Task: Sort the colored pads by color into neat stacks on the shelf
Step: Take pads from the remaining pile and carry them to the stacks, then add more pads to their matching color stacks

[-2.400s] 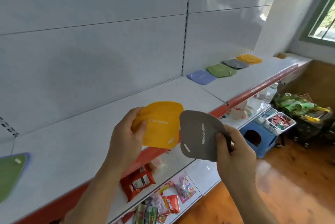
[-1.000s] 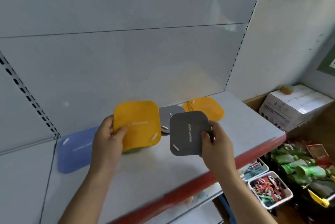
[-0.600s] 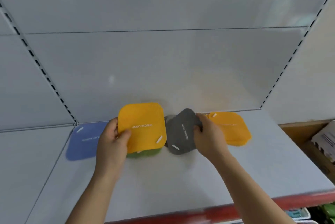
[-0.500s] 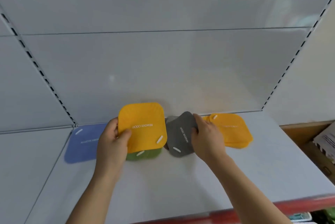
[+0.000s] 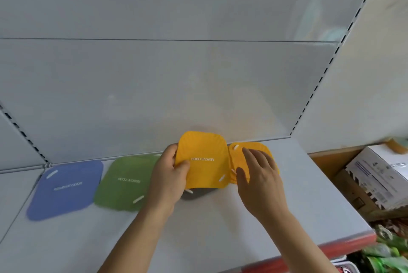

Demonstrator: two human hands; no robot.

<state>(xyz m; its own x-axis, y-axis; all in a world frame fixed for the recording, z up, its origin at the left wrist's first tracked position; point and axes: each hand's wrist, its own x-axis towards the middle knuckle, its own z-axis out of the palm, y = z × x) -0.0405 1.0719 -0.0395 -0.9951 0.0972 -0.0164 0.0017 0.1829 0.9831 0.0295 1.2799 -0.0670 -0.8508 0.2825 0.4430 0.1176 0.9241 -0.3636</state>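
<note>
Yellow pad (image 5: pixel 202 160) gripped by left hand (image 5: pixel 169 179); right hand (image 5: pixel 258 175) spread flat over yellow stack (image 5: pixel 257 150). Green pad (image 5: pixel 127 182) and blue pad (image 5: pixel 66 188) lie lower left; box (image 5: pixel 379 173) at right.

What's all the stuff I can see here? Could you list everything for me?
Blue square rubbery pad: one, blue, flat on the shelf, far left.
Green square pad: one, green, flat beside the blue one.
Grey pad: at least one, dark grey, mostly hidden under the held pad.
Yellow pad stack: count unclear, yellow, on the shelf at right.
Held yellow pad: one, yellow, lifted above the grey.
White shelf: one, white with a red front edge.
White cardboard box: one, far right.
Left hand: grips the held pad.
Right hand: open, over the yellow stack.
</note>
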